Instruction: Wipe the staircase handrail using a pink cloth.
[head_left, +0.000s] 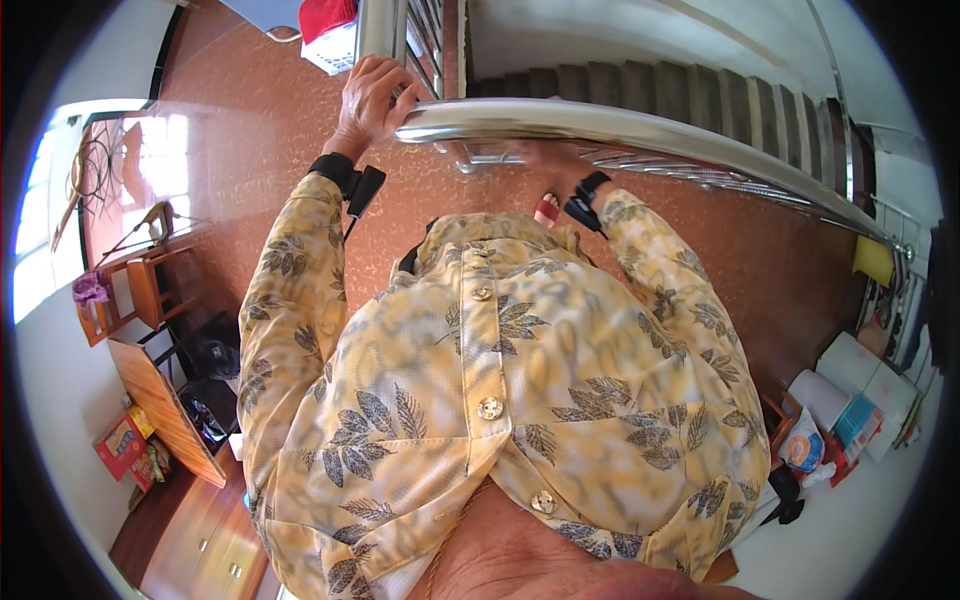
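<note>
My left hand (371, 101) rests on the corner of a polished metal handrail (592, 121), its fingers curled over the top. Below the rail, on the near side, is my right hand (553, 159). It is blurred and partly hidden behind the rail, so what its fingers touch cannot be made out. Thin metal bars (675, 174) of the railing run close to it. Both wrists carry black straps with small devices, the left device (366, 191) and the right device (583, 214). A foot in a red sandal (547, 210) shows on the floor between my arms.
Beyond the railing runs a flight of dark stairs (660, 97). A red cloth (326, 19) lies on a white basket-like container (330, 51) near the corner. Wooden chairs (154, 289) stand at left; boxes and bags (806, 442) are at right. The floor (247, 112) is reddish.
</note>
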